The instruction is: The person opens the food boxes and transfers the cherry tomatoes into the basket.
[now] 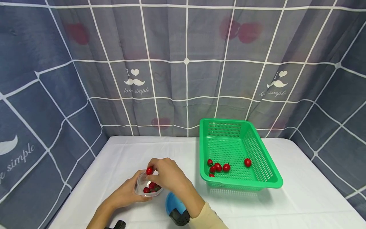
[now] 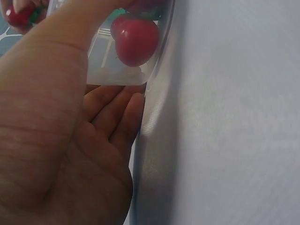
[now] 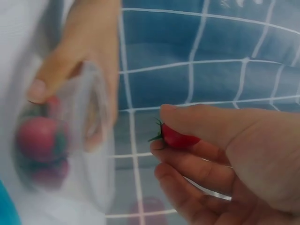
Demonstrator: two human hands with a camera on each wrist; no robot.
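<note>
Holding one tomato [image 3: 179, 139], one tub [image 1: 142, 182]

"So what sort of place is this?"

"A little curtained booth around a white-topped table [image 1: 303, 187]. Whether it's inside a home or a workplace, I can't tell."

"What shows it's a booth?"

"Grey-blue fabric [image 1: 168, 79] with white grid lines hangs in folds behind the table and along its left and right sides."

"And anything homely?"

"The fabric's printed hearts, moustaches and 'love simple' look domestic; so do the green basket [image 1: 243, 184] and small tomatoes [image 1: 218, 167] on the table."
</note>
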